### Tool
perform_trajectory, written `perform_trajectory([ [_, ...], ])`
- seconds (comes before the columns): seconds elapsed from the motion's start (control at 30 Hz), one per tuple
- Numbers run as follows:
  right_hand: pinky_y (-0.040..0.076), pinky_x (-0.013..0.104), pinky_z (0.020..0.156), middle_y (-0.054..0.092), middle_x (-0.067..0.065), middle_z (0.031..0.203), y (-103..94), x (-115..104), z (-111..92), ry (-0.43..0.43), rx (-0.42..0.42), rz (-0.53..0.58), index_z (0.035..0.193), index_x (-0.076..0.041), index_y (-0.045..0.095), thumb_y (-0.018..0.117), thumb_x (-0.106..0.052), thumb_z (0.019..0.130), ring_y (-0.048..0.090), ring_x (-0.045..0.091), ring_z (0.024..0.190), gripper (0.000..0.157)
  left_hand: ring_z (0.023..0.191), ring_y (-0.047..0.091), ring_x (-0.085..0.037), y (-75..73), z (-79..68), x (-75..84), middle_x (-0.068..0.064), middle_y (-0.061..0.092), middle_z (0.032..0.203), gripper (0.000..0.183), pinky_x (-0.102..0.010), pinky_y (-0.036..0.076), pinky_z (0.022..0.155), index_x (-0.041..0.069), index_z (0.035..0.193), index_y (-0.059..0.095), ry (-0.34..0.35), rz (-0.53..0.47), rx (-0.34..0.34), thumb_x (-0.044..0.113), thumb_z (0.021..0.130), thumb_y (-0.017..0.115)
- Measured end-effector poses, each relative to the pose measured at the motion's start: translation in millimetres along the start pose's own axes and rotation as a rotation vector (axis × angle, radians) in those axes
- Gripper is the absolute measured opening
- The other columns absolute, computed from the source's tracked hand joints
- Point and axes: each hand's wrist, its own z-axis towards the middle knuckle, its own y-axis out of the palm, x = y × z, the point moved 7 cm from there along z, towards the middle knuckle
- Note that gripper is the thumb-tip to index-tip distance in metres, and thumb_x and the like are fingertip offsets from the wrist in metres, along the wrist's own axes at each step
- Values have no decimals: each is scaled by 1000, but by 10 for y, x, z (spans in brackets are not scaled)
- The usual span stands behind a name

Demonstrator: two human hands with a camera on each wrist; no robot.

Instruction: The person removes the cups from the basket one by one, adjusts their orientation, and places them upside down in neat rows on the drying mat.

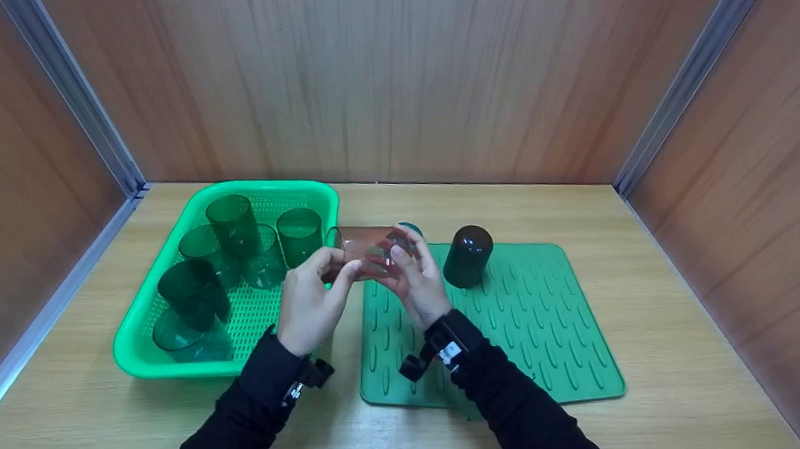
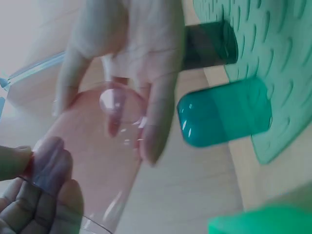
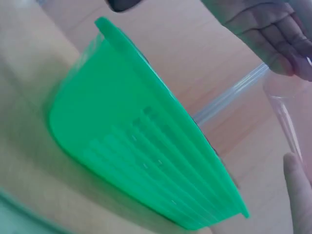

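A clear pinkish glass (image 1: 365,236) lies sideways in the air between both hands, over the gap between the basket and the mat. My left hand (image 1: 310,305) pinches it at the rim end, its thumb and fingers on either side of the wall. At the base end, my right hand (image 1: 422,284) grips it with the fingers spread round the bottom, as the left wrist view shows. Behind the right hand, a teal glass (image 2: 224,112) stands upside down at the mat's edge, mostly hidden in the head view. A dark brown glass (image 1: 468,259) stands upside down beside it.
To the left is a green plastic basket (image 1: 333,204) holding several tinted glasses (image 1: 194,289), some upright and some leaning. A green ridged mat (image 1: 545,335) lies at the right. Wood-grain panels (image 1: 394,80) enclose the table (image 1: 669,321) at the back and sides.
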Motion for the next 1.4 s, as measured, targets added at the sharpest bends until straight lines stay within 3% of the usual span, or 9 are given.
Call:
perform_trajectory([
  [0.27,44,46,82,44,18,124,-186,-397,-99,-94,-20,-239,134,-10,36,58,-18,86,51,34,105,53,78,60,-8,267,-106,-41,2,64,87,17,-28,49,69,9,89,61,-50,-247,-104,25,84,60],
  [0.4,47,44,78,49,15,119,-282,-613,-127,-140,-21,-407,132,-12,40,60,-19,85,53,31,102,52,87,60,-8,396,-179,-9,0,65,93,17,-29,48,76,7,96,59,-46,-287,-173,22,87,55],
  [0.6,47,40,78,50,16,115,-364,-975,-170,-195,11,-541,128,-8,40,63,-11,82,52,29,98,52,99,58,-16,557,-290,-6,-7,62,106,22,-37,45,83,2,110,52,-11,-279,-263,12,90,51],
  [0.8,43,30,81,51,13,113,-437,-1440,-270,-311,130,-857,126,-4,44,66,-11,80,50,23,99,52,108,50,-8,674,-435,-89,-1,56,117,30,-28,39,90,10,119,51,59,-128,-332,23,91,50],
  [1.0,46,28,78,51,13,112,-687,-1741,-307,-391,184,-987,128,-4,45,67,-10,78,52,21,100,55,117,43,-17,829,-596,-189,-7,49,127,39,-37,37,93,10,122,51,109,144,-430,26,88,56],
  [1.17,45,33,78,49,11,117,-912,-1899,-325,-416,258,-1131,129,-10,47,68,-13,78,49,19,102,55,119,38,-35,958,-772,-338,-17,41,132,55,-46,34,93,5,125,48,68,353,-572,34,80,63],
  [1.23,44,37,80,46,10,119,-998,-1948,-325,-419,293,-1184,128,-13,48,68,-14,78,46,19,103,54,120,34,-40,1002,-851,-406,-20,36,134,63,-49,32,94,6,128,45,36,392,-644,39,77,65],
  [1.4,41,39,82,43,6,124,-1445,-1913,-214,-419,327,-1329,129,-23,48,69,-25,78,46,19,102,55,122,28,-43,1073,-989,-534,-21,32,137,74,-50,32,93,8,130,44,-22,461,-777,48,72,67],
])
